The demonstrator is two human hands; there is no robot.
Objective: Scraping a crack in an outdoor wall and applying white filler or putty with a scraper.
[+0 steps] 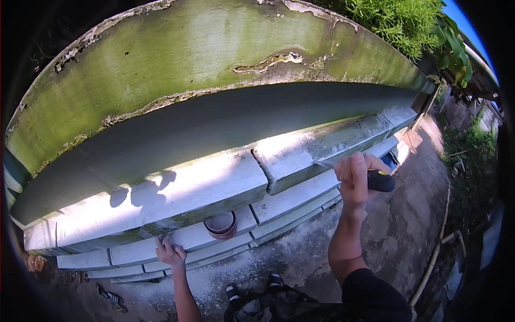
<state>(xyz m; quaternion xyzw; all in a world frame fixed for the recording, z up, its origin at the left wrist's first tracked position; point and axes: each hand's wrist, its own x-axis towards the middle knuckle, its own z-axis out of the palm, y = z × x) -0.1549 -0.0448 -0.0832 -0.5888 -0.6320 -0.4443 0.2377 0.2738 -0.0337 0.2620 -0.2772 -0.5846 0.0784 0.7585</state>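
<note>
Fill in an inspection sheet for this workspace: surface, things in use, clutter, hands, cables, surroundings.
Surface: stepped ledge of pale grey rectangular blocks, a dark gap between two upper ones.
Things in use: thin metal tool with black-and-yellow handle, its tip at the block right of the gap; reddish-brown round bowl on a lower step.
Clutter: dark striped sandals and long tan pole on the ground.
Hands: right hand grips the tool; left hand is at the ledge's front.
Cables: nothing seen.
Surroundings: green-stained peeling panel above; leafy green plant, upper right.
</note>
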